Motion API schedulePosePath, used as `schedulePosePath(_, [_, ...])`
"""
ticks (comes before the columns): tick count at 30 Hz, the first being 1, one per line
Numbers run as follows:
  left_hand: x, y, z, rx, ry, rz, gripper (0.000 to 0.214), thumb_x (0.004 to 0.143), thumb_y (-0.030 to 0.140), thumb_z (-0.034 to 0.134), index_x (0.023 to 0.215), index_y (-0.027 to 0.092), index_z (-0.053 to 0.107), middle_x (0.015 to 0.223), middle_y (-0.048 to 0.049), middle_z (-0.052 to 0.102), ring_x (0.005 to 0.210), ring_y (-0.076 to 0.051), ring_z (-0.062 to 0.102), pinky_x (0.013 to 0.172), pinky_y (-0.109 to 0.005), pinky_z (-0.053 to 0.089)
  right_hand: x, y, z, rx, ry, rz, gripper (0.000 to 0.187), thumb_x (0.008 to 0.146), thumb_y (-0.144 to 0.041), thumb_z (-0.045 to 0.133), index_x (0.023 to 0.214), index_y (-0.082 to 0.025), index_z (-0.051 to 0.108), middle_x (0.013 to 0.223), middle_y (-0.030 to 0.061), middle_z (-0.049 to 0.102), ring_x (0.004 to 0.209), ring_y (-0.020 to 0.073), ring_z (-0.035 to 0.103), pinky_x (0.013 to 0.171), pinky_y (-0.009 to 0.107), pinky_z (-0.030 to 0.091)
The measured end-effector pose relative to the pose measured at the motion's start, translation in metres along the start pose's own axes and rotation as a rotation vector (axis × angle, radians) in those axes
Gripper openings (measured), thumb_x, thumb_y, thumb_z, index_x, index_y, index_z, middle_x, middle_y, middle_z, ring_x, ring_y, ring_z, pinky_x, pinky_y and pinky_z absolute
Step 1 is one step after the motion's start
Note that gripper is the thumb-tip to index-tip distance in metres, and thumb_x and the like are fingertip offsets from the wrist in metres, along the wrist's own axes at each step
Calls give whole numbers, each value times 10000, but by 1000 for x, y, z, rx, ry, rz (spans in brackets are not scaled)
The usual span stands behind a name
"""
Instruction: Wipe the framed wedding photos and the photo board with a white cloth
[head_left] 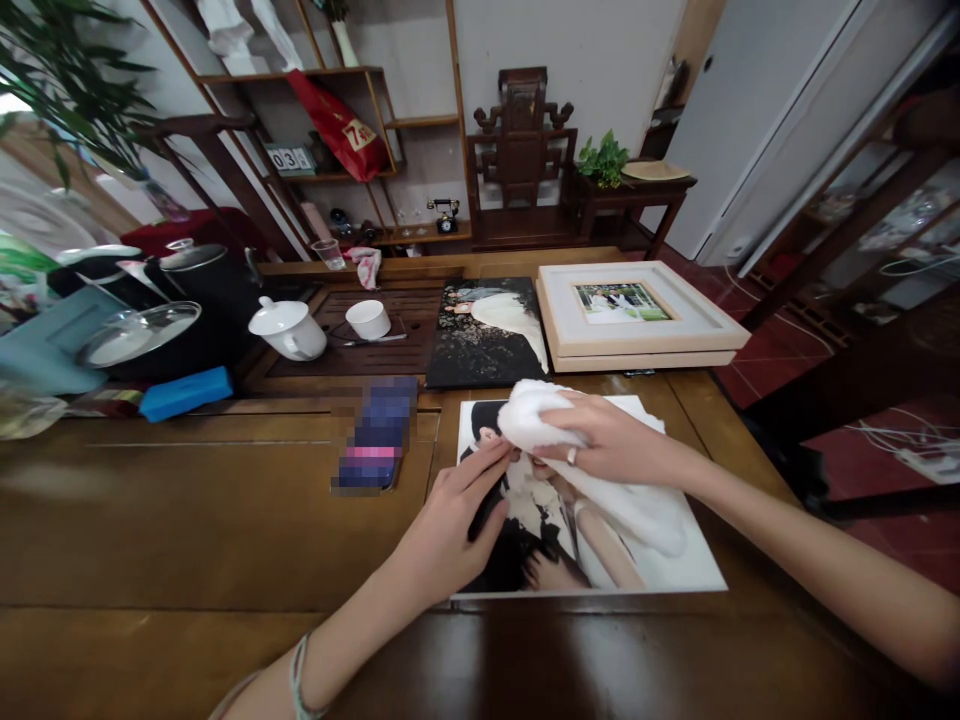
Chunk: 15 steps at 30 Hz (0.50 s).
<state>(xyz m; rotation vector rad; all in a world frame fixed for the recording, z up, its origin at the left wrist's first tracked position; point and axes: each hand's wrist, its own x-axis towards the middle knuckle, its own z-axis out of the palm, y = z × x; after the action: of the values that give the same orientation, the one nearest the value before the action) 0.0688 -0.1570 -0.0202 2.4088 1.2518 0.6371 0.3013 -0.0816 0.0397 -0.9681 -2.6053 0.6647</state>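
A large photo print [660, 560] lies flat on the wooden table [187, 520] in front of me. My right hand [611, 440] presses a white cloth [529, 415] onto the print's upper part, fingers closed round the cloth. A tail of the cloth trails down to the right over the picture. My left hand [454, 515] rests flat on the print's left side, fingers stretched out and pointing toward the cloth.
A dark photo panel [487, 335] and stacked white picture frames [637, 315] lie behind the print. A wooden tea tray holds a white teapot [289, 328] and cup [368, 319]. A blue sponge [186, 392], a glass lid [139, 332] and pots stand at the left. A blurred-out object [375, 435] lies near my left hand.
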Motion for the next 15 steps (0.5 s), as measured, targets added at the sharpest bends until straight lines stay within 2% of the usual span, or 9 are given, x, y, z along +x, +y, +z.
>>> schedulePosePath(5, [-1, 1, -2, 30, -2, -8, 486, 914, 249, 516, 1386, 191, 416, 1405, -130, 491, 1317, -293, 443, 1041, -493, 433, 54, -6, 0, 142, -144, -159, 229, 929, -377, 510, 903, -181, 626, 942, 57, 645, 908, 224, 551, 787, 327, 388])
schedulePosePath(8, [-1, 0, -1, 31, -18, -15, 449, 924, 270, 508, 1361, 188, 438, 1340, -134, 542, 1250, -293, 499, 1013, -498, 446, 70, -9, 2, 126, -230, -296, 144, 906, -263, 515, 868, -171, 620, 895, 50, 634, 837, 198, 538, 742, 304, 374])
schedulePosePath(11, [-1, 0, -1, 26, -31, -4, 461, 934, 259, 488, 1385, 199, 407, 1370, -133, 519, 1271, -288, 479, 1023, -494, 431, 60, -4, -2, 80, -226, -297, 117, 876, -158, 499, 822, -174, 602, 842, 39, 619, 791, 181, 513, 692, 284, 351])
schedulePosePath(15, [0, 1, -2, 3, -40, 2, 513, 938, 212, 459, 1435, 210, 333, 1485, -113, 402, 1387, -267, 347, 1073, -465, 385, 21, 13, -16, 79, -163, -160, 131, 892, -182, 500, 789, -178, 580, 813, 27, 610, 790, 180, 520, 718, 284, 362])
